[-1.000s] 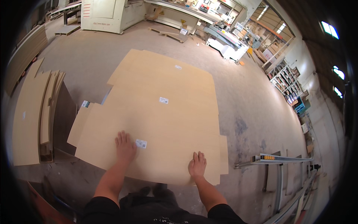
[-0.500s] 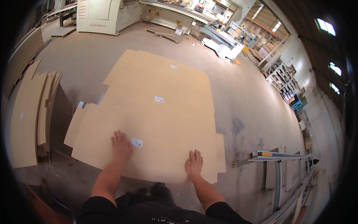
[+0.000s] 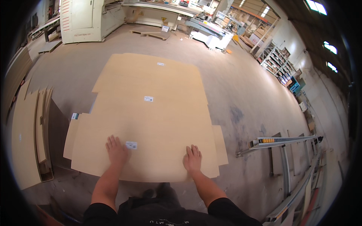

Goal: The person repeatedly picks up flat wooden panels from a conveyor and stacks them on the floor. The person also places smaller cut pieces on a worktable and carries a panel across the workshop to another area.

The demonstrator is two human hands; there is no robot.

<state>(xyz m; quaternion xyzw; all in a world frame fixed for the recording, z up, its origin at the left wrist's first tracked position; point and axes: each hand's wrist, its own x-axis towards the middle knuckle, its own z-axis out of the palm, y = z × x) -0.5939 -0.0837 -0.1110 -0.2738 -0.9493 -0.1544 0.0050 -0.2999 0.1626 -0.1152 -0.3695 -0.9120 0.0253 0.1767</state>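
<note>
Light tan boards (image 3: 166, 124) lie in a flat stack in front of me, their edges stepped at the sides. White printed labels are stuck on them: one near label (image 3: 131, 145), one middle label (image 3: 148, 99) and one far label (image 3: 161, 64). My left hand (image 3: 117, 150) rests flat on the nearest board, fingers spread, just left of the near label. My right hand (image 3: 192, 158) lies on the same board near its right front part, fingers stretched forward. Neither hand grasps anything. What supports the stack is hidden beneath it.
More tan panels (image 3: 28, 139) stand on edge at the left. To the right is a metal roller rail (image 3: 283, 141) on a frame. A large pale machine (image 3: 81, 20) and a wooden pallet (image 3: 151, 34) are at the back. Shelving (image 3: 277, 62) lines the right wall.
My view has turned slightly to the right, so the surroundings appear shifted left. Both hands stay flat on the board, in nearly the same places.
</note>
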